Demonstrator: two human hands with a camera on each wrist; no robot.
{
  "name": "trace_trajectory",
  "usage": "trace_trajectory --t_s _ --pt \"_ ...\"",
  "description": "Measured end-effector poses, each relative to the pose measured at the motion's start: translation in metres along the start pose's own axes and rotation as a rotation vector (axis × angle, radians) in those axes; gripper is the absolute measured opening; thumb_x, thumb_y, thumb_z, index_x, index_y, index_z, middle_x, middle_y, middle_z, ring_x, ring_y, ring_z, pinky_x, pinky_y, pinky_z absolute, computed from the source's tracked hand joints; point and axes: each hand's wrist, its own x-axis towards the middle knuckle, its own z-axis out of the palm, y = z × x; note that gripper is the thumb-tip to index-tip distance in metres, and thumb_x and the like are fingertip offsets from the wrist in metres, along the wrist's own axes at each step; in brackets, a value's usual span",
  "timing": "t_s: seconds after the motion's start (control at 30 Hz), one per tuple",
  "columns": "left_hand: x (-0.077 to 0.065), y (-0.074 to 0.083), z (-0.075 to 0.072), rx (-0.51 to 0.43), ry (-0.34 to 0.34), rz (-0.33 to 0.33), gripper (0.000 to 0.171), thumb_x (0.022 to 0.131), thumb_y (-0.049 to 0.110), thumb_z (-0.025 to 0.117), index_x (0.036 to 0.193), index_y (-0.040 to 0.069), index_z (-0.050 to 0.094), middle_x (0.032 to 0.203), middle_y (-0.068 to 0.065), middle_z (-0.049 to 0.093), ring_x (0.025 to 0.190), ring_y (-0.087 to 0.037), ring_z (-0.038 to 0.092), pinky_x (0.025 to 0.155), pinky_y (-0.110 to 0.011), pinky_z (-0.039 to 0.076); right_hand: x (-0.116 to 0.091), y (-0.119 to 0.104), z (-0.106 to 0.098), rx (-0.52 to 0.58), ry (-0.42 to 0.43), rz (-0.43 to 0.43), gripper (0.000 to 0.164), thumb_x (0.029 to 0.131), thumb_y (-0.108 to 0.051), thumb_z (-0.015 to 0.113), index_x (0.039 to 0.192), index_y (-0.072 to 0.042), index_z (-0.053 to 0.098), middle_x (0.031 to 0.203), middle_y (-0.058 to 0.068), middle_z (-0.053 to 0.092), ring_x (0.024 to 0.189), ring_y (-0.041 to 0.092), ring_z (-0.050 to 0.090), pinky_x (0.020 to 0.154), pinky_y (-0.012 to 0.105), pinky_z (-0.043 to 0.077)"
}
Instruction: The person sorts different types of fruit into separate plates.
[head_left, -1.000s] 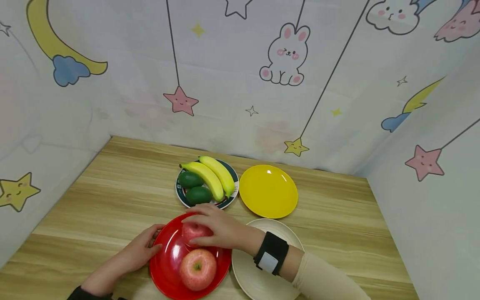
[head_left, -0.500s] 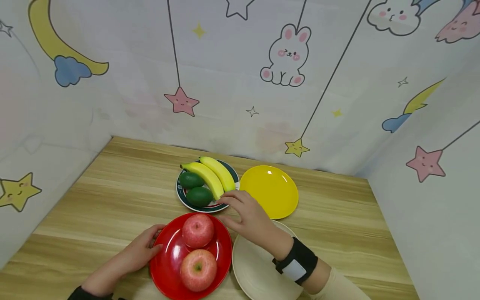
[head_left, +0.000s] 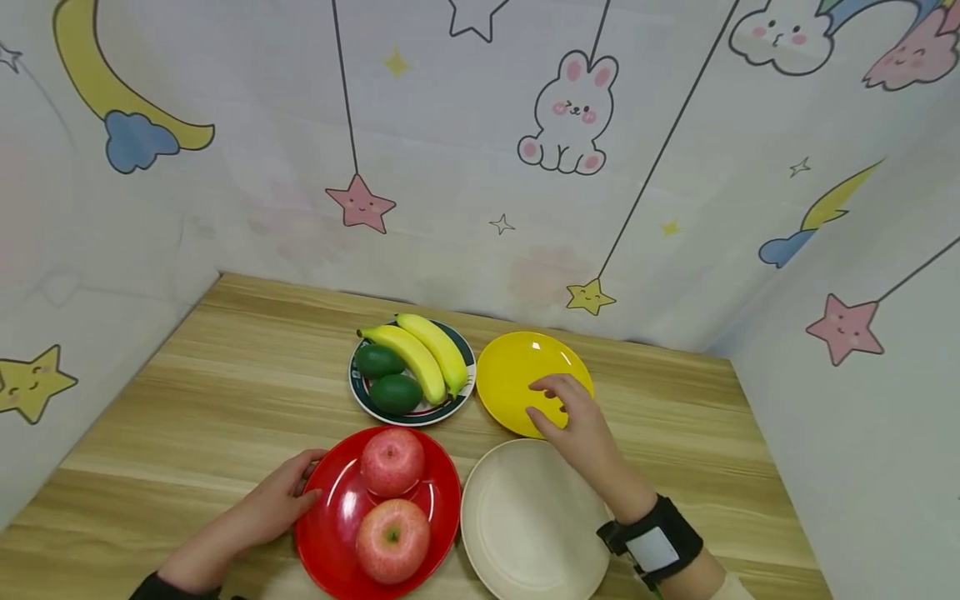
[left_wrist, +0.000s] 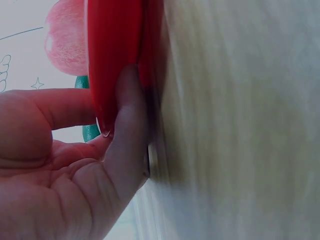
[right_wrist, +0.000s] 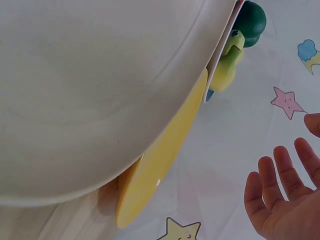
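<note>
1. Left grip (head_left: pixel 277 500): bare hand, closed onto the left edge of the red plate (head_left: pixel 330 533). Thumb and fingers on both sides of the rim in the left wrist view.
2. Right grip (head_left: pixel 581 425): bare hand, half open. Thumb and fingers bent and well apart, nothing in it. Overlaps the yellow plate in the head view; right wrist view has it apart from the plates. Black wrist strap (head_left: pixel 660 542) on that arm, with a pale panel.
3. Red plate: bottom center of the head frame, on the table (head_left: pixel 225 383). Two apples in it, stacked in the frame: upper apple (head_left: pixel 392 461) near the far rim, lower apple (head_left: pixel 393 542) below it. From here I can't tell if they touch.
4. Cream plate (head_left: pixel 532 517): just right of the red one, lower center-right. Bare surface facing up.
5. Yellow plate (head_left: pixel 506 375): above the cream plate in the frame, partly covered by the right grip.
6. Dark-rimmed plate (head_left: pixel 459 340): left of the yellow one, near frame center. Holds two bananas (head_left: pixel 412 358) side by side, plus two dark green fruits (head_left: pixel 395 394) at its left.
7. Backdrop (head_left: pixel 450 125): white, printed with stars, moon, rabbit, clouds; fills the upper frame.
</note>
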Motion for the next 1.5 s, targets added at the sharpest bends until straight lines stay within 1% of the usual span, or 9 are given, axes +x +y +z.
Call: trace_trajectory --t_s 0.17,0.47,0.67,0.8,1.0,1.17,1.3,1.4,1.5 --pt "0.002 0.001 0.002 0.004 -0.005 0.000 0.053 0.087 -0.001 0.060 0.135 -0.006 0.037 0.120 -0.020 0.055 0.101 -0.025 0.058 0.072 -0.037 0.058 -0.014 0.018 -0.012 -0.042 -0.010 0.081 0.032 0.085 -0.020 0.071 0.114 -0.009 0.061 0.114 0.004 0.059 0.100 0.029 0.056 0.078 0.046 0.051" --pt "0.002 -0.001 0.001 0.001 -0.005 0.001 0.054 0.087 -0.002 0.060 0.135 -0.006 0.036 0.122 -0.022 0.053 0.103 -0.028 0.058 0.072 -0.038 0.058 -0.037 0.045 -0.033 -0.064 -0.061 0.228 0.040 0.084 -0.017 0.071 0.119 -0.004 0.060 0.115 0.011 0.058 0.099 0.029 0.056 0.070 0.032 0.051" --pt "0.003 0.002 -0.003 0.003 -0.021 -0.011 0.057 0.087 0.002 0.062 0.136 -0.005 0.036 0.121 -0.019 0.054 0.103 -0.025 0.057 0.073 -0.037 0.058 -0.048 0.049 -0.039 -0.053 -0.079 0.299 0.038 0.086 -0.019 0.069 0.120 -0.003 0.060 0.115 0.013 0.058 0.098 0.030 0.058 0.074 0.036 0.054" --pt "0.003 0.003 -0.004 0.008 -0.019 -0.020 0.057 0.087 0.002 0.062 0.136 -0.005 0.035 0.121 -0.019 0.054 0.102 -0.024 0.057 0.073 -0.037 0.058 -0.056 0.052 -0.039 -0.022 -0.131 0.368 0.042 0.087 -0.024 0.068 0.122 -0.002 0.059 0.119 0.015 0.059 0.099 0.028 0.060 0.080 0.040 0.054" --pt "-0.001 0.002 -0.002 0.002 -0.019 -0.003 0.055 0.087 0.000 0.060 0.136 -0.006 0.035 0.121 -0.020 0.053 0.104 -0.027 0.057 0.074 -0.037 0.058 -0.077 0.053 -0.045 0.013 -0.211 0.467 0.047 0.088 -0.023 0.067 0.126 0.001 0.056 0.121 0.017 0.058 0.097 0.026 0.061 0.076 0.037 0.054" --pt "-0.001 0.004 -0.001 -0.017 -0.030 0.003 0.054 0.087 -0.001 0.059 0.136 -0.007 0.035 0.122 -0.022 0.053 0.103 -0.027 0.058 0.073 -0.038 0.058 -0.100 0.053 -0.045 0.090 -0.193 0.530 0.050 0.086 -0.021 0.069 0.126 0.004 0.054 0.121 0.020 0.057 0.094 0.024 0.062 0.068 0.029 0.055" --pt "-0.001 0.004 -0.001 -0.017 -0.025 -0.004 0.054 0.087 -0.001 0.059 0.136 -0.007 0.035 0.122 -0.022 0.053 0.102 -0.026 0.058 0.072 -0.038 0.058 -0.118 0.054 -0.038 0.162 -0.146 0.624 0.052 0.086 -0.021 0.069 0.128 0.004 0.053 0.122 0.019 0.057 0.094 0.021 0.062 0.066 0.025 0.054" --pt "0.000 0.003 -0.001 -0.010 -0.022 -0.007 0.055 0.087 -0.001 0.060 0.136 -0.007 0.034 0.123 -0.022 0.053 0.102 -0.026 0.058 0.072 -0.038 0.058 -0.129 0.054 -0.030 0.281 -0.104 0.692 0.051 0.087 -0.015 0.068 0.129 0.006 0.050 0.123 0.020 0.055 0.092 0.018 0.062 0.066 0.028 0.055" --pt "0.001 0.002 0.000 -0.005 -0.014 -0.017 0.055 0.087 -0.001 0.060 0.136 -0.006 0.035 0.123 -0.022 0.053 0.102 -0.026 0.058 0.072 -0.038 0.058 -0.138 0.055 -0.023 0.414 -0.087 0.720 0.051 0.087 -0.007 0.065 0.131 0.010 0.046 0.124 0.024 0.053 0.088 0.015 0.063 0.065 0.031 0.057"
